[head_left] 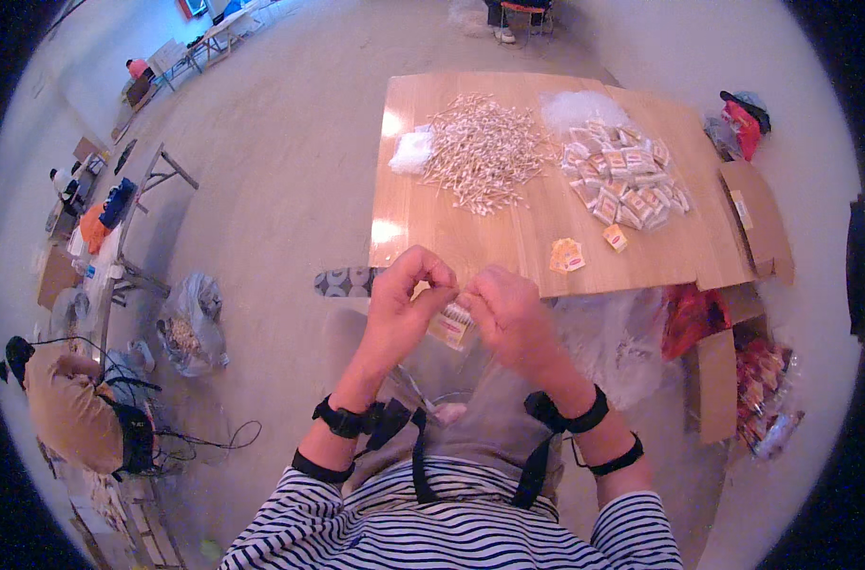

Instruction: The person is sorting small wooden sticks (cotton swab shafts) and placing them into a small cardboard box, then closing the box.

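Just off the table's near edge, a small clear packet of cotton swabs (450, 328) hangs upright with a printed card inside. My left hand (404, 302) pinches its top edge on one side, thumb against fingers. Its other top corner is pinched by my right hand (510, 309). Whether the packet's mouth is sealed, I cannot tell. Beyond my hands a large heap of loose cotton swabs (484, 152) lies on the wooden table (461, 247). Small orange-and-white cards (566, 255) rest near the front edge, beside another card (615, 237).
Many filled packets (632, 180) are piled at the right of the table. White plastic bags (411, 152) lie left of the heap. Cardboard boxes (757, 223) stand along the right side. At far left a person (76, 408) sits near a bulging plastic sack (193, 323).
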`<state>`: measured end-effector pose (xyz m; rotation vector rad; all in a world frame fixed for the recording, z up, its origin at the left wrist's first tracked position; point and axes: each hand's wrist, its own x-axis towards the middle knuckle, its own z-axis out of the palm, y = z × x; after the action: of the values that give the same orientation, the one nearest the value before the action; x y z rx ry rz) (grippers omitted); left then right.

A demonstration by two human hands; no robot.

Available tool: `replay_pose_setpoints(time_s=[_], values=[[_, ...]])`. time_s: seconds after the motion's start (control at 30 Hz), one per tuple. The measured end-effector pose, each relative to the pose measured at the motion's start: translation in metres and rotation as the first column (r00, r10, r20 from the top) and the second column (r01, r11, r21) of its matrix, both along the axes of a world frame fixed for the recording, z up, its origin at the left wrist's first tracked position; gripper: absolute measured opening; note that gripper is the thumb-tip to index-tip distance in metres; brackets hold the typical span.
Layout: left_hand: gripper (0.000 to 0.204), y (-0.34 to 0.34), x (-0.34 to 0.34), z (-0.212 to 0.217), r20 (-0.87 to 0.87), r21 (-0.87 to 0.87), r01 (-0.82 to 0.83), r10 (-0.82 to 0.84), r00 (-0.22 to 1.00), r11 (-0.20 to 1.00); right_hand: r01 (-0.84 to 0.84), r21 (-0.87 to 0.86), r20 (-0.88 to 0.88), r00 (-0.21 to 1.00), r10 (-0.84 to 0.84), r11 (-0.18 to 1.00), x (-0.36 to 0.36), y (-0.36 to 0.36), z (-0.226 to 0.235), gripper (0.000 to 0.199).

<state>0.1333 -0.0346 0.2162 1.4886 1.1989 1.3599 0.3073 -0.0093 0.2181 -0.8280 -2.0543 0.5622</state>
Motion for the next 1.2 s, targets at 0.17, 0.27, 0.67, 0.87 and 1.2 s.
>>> replay_pose_setpoints(time_s=[0.17, 0.27, 0.67, 0.87, 1.2], values=[[0.016, 0.001, 0.011, 0.0, 0.122, 0.012, -0.006, 0.005, 0.992, 1.0, -0.021, -0.119, -0.076, 0.997, 0.012, 0.993, 0.008, -0.002, 0.0, 0.012], [0.016, -0.002, 0.013, 0.002, 0.142, 0.011, 0.016, -0.018, 0.99, 1.0, -0.035, -0.096, -0.044, 0.999, 0.031, 0.995, 0.01, 0.0, 0.002, 0.012], [0.025, 0.0, 0.013, -0.017, 0.27, -0.2, 0.182, -0.124, 0.955, 0.963, 0.09, -0.153, -0.177, 0.977, -0.117, 0.984, 0.023, 0.005, -0.006, 0.011], [0.02, 0.003, 0.02, -0.026, 0.3, -0.221, 0.313, -0.241, 0.923, 0.924, 0.046, -0.352, -0.091, 0.992, -0.083, 0.935, 0.031, 0.009, -0.004, 0.022], [0.019, 0.013, 0.047, -0.031, 0.29, -0.296, 0.378, -0.295, 0.911, 0.877, 0.125, -0.375, -0.142, 0.971, -0.191, 0.918, 0.053, 0.011, -0.038, 0.036]])
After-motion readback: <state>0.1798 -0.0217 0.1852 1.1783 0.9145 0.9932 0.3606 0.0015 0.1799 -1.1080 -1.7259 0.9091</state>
